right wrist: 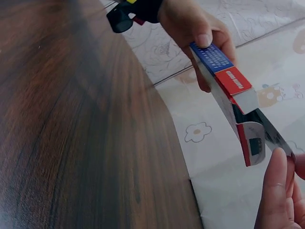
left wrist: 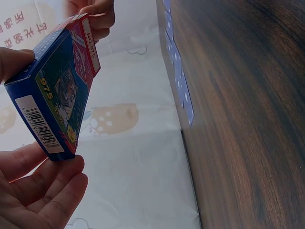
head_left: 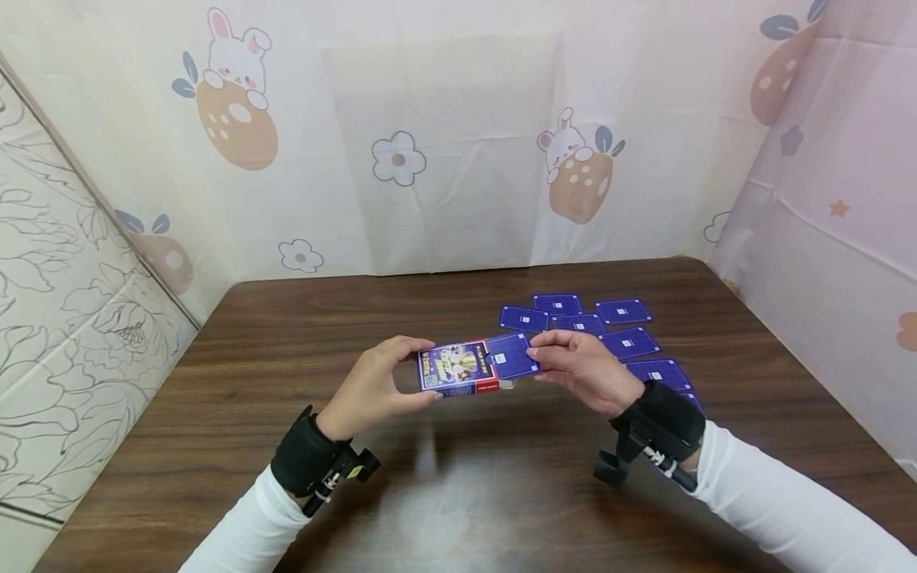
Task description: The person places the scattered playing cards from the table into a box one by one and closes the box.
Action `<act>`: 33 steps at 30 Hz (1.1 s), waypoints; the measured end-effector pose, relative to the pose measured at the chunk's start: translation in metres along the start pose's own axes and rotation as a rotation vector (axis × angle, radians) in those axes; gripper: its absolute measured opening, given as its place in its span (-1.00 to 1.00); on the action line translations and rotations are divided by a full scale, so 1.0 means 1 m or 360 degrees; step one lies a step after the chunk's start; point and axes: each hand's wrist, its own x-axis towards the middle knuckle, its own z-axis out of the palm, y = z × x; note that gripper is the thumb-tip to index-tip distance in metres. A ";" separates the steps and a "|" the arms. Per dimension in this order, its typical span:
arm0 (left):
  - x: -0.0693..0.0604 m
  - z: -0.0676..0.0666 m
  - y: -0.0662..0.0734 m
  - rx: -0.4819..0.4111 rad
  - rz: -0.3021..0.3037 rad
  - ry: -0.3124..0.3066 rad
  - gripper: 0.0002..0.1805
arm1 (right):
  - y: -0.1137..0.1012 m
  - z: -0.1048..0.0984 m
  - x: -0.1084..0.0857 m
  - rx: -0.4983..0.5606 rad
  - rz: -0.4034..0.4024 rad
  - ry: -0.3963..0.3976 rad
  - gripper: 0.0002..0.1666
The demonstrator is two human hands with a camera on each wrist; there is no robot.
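A blue and red playing-card box (head_left: 454, 368) is held above the table by my left hand (head_left: 387, 382), thumb on its near edge and fingers on the far edge. Its barcode end shows in the left wrist view, near the left fingers (left wrist: 62, 186). From the open right end of the box a blue-backed card (head_left: 510, 356) sticks out partway. My right hand (head_left: 583, 370) pinches that card's outer end between thumb and fingers. In the right wrist view the box's end flaps (right wrist: 251, 140) stand open, with the card (right wrist: 274, 133) between the box and the right fingers (right wrist: 276, 186).
Several blue cards (head_left: 630, 342) lie face down on the brown wooden table (head_left: 344, 318), behind and beside the right hand. A patterned cloth (head_left: 458, 159) hangs at the back, with another at the right. A white floral panel (head_left: 79, 302) stands at the left.
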 end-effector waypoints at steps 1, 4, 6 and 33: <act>0.000 0.000 0.000 0.0002 0.0001 -0.0001 -0.32 | 0.000 0.001 0.001 -0.0043 -0.0009 -0.0002 -0.90; 0.000 0.001 0.000 0.0010 0.0002 -0.0007 -0.32 | -0.001 0.005 0.002 -0.0131 -0.0017 -0.0003 -0.80; 0.000 0.002 0.000 0.0019 -0.0002 -0.0014 -0.33 | -0.003 0.008 0.001 -0.0169 -0.0016 0.0006 -0.73; 0.000 0.007 0.003 0.0023 -0.0024 -0.0103 -0.32 | -0.002 0.029 0.007 -0.0738 -0.0182 -0.0022 -0.62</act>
